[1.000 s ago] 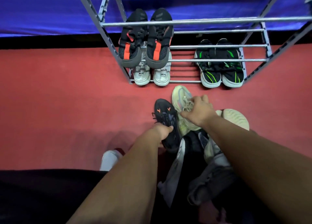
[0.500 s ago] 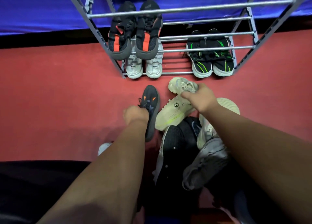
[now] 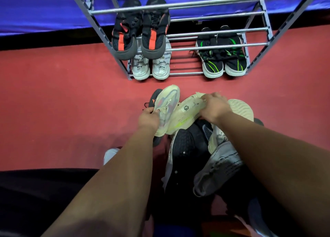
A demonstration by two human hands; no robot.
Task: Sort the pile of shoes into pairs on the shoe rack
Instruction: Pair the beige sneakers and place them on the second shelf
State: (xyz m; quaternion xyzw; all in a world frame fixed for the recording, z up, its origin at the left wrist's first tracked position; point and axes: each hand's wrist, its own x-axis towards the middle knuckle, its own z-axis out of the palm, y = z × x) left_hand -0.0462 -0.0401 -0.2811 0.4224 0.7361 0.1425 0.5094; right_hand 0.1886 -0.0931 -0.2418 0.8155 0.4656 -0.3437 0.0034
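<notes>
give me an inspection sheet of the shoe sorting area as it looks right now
surface: red floor, with loose shoes lying in front of the rack
job's things: shoe rack holds a black-orange pair, a white pair and a black-green pair; pale laced shoe and cream shoe with yellow stripe are in hand; black shoe with orange marks lies behind them
clutter: unsorted pile of black, grey and cream shoes between the arms
grippers: left hand grips the pale laced shoe; right hand grips the cream shoe with yellow stripe
cables: nothing seen
surroundings: blue cloth behind the rack
</notes>
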